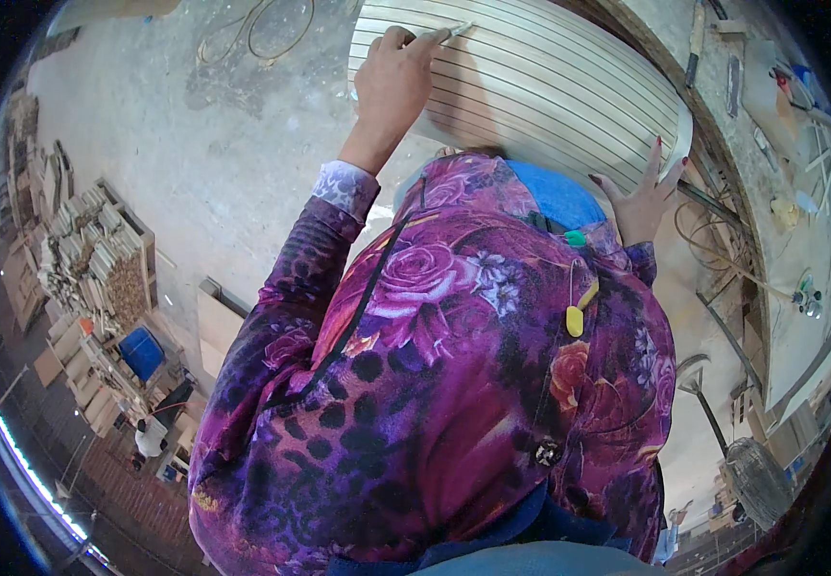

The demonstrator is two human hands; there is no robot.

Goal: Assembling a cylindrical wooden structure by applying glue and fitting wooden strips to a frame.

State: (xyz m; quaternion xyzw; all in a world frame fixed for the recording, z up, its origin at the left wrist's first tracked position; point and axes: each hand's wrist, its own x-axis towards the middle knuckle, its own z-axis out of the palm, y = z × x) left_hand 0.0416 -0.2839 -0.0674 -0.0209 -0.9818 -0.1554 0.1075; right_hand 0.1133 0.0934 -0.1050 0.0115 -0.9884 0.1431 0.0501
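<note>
Small tool (458, 31) pinched in left hand (391, 82) on the grooved white panel (540, 86), right hand (641, 197) spread open bracing its near edge; strokes best kept along one groove, panel held steady.

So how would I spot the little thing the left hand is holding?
Find the big pale grooved wooden panel at the top. The left hand rests on its upper edge, pinching a small, thin, pale tool. It alone lies across the grooves; the right hand holds nothing.
</note>
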